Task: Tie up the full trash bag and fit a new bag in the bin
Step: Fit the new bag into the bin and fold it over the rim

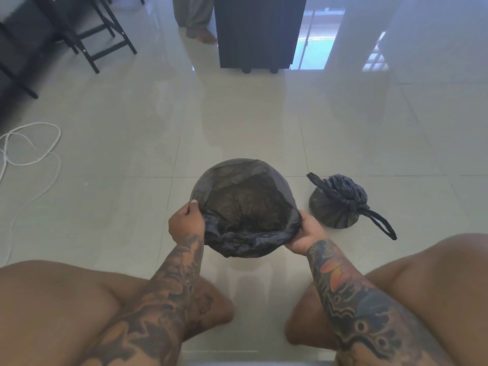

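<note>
- Bin [196, 180] stands on the floor [132, 154] dead ahead, between the knees; only its round mouth shows, wrapped in the new bag [245, 207].
- New bag: far half of its hem stretched smooth over the far rim; near half bunched and slack, sagging toward the body.
- Left hand [186, 220] pinches the hem at the left of the rim, thumb on top, fingers curled under the film.
- Right hand [306, 233] grips the bunched hem at the near-right, palm up, fingers hidden in the folds.
- Key relation: the loose stretch runs left to right along the near rim, spanning the two hands. Both sit about equally close to it; neither has a clear advantage.
- Judgement: next move is a pull toward the body and down, to seat the hem over the near rim. Too hard a tug could drag the far side off.
- Full bag [338, 204] sits on the floor just right of the bin, apart from it, neck knotted, handle loops trailing. Tying looks done.
</note>
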